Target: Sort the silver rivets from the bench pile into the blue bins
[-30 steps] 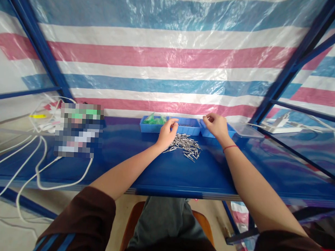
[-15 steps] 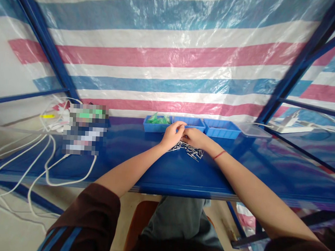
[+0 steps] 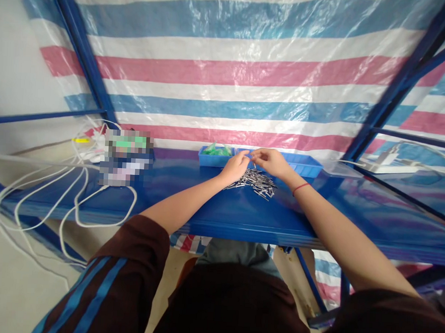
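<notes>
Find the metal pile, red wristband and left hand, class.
Metal pile (image 3: 258,182): head view, middle of the heap.
Red wristband (image 3: 300,187): head view, its visible middle.
Left hand (image 3: 235,169): head view, back of hand.

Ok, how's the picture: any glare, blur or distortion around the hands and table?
Head view: bright glare streaks the striped sheet; the table has a sheen; a pixelated patch masks things at picture left; blue posts splay outward, perhaps wide-angle stretch; metal pieces look soft; fingertip detail on the left hand and right hand is too small to tell.
</notes>
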Demonstrator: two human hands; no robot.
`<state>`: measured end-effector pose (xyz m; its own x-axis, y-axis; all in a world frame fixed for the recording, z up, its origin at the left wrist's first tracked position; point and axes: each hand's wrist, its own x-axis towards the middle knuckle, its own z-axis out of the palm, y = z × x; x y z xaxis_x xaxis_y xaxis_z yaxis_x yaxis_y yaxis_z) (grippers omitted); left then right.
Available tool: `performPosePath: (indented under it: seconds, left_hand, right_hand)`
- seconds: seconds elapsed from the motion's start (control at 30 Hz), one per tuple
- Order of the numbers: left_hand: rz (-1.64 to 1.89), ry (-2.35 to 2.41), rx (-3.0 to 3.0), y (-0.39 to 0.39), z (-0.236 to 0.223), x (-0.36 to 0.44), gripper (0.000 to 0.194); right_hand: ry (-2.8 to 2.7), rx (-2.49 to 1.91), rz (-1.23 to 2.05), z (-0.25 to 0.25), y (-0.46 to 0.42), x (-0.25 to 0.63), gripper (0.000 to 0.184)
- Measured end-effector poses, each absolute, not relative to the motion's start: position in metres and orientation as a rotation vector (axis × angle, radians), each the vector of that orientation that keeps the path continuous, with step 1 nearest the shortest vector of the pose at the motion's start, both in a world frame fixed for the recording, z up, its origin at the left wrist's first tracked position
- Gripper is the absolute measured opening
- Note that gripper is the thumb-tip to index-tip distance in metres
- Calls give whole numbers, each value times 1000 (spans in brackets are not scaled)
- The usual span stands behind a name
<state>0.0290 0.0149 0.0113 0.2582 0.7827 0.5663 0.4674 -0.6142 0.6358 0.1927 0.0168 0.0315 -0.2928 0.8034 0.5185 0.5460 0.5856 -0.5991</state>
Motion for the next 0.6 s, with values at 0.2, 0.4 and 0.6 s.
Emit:
performPosePath:
  seconds: [0.2, 0.4, 0.6]
  left_hand:
    - [1256, 1087, 2223, 10, 11, 30, 26]
    - [1275, 1037, 2148, 18, 6, 29, 20]
    - [1280, 1092, 2113, 23, 5, 28, 13]
  right_hand:
    - [-1757, -995, 652, 30, 15, 186, 20]
    - [-1615, -1008, 754, 27, 15, 183, 29]
    - [-1711, -939, 681, 28, 16, 187, 25]
